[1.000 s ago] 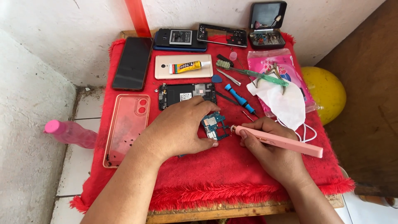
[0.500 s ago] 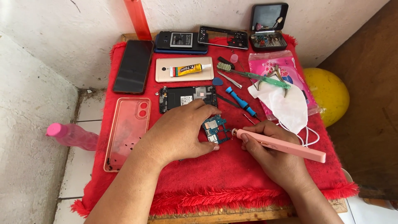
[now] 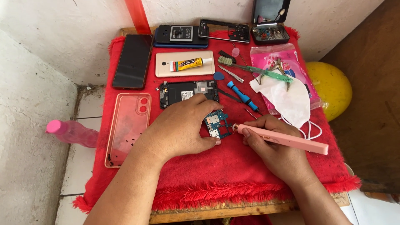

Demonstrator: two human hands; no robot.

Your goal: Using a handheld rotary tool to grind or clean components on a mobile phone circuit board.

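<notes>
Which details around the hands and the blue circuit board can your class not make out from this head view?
- Circuit board: its left part, covered by the left hand.
- Pink pen-shaped tool: its tip, too small to tell.
- Right hand: its palm faces down, hidden.
- Clear phone case: dark specks, too small.
</notes>
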